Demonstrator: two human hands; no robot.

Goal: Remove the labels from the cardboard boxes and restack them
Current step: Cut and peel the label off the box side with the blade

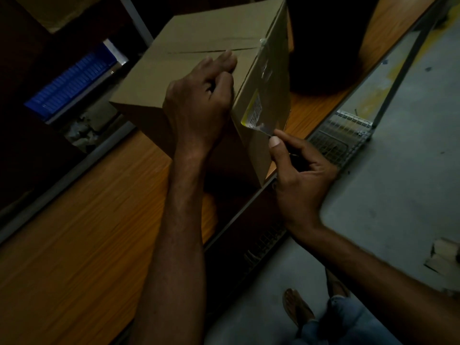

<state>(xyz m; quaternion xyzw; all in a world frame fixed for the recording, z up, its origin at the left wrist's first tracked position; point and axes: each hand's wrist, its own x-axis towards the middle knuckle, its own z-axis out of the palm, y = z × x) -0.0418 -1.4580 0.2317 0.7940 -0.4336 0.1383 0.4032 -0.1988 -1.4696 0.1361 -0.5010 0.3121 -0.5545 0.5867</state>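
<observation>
Cardboard box (199, 36): stands on the wooden table (87, 232), tipped or turned so that one corner points toward the person; its top flaps are closed along a dark seam.
Label (256, 108): a yellow and white sticker low on the box's right-hand side face, under what looks like clear film; most of it lies flat on the cardboard.
Left hand (199, 100): sits on the box's top at the edge above the label, fingers bent and apparently clasping that edge to steady the box; the thumb is hidden.
Right hand (298, 175): just below the label's lower corner, thumb (275, 143) and forefinger pinched on a thin tool (266, 130) whose shiny tip touches the label's bottom edge. Whether the tip is under the sticker or only against it is too dim to tell.
Step in hand: likely lifting the first corner of the label.
Done so far: little on this box, as the label is nearly all attached. No stripped box or stack is in view.
Left to do: peel the label off whole, then set the box on a stack and handle any others.
Behind the box: a dark rounded shape (323, 46), not identifiable.
Left of the box: a blue ribbed crate (72, 80) below table level.
Right of the box: a wire mesh rack (341, 135) on the grey floor (398, 170).
</observation>
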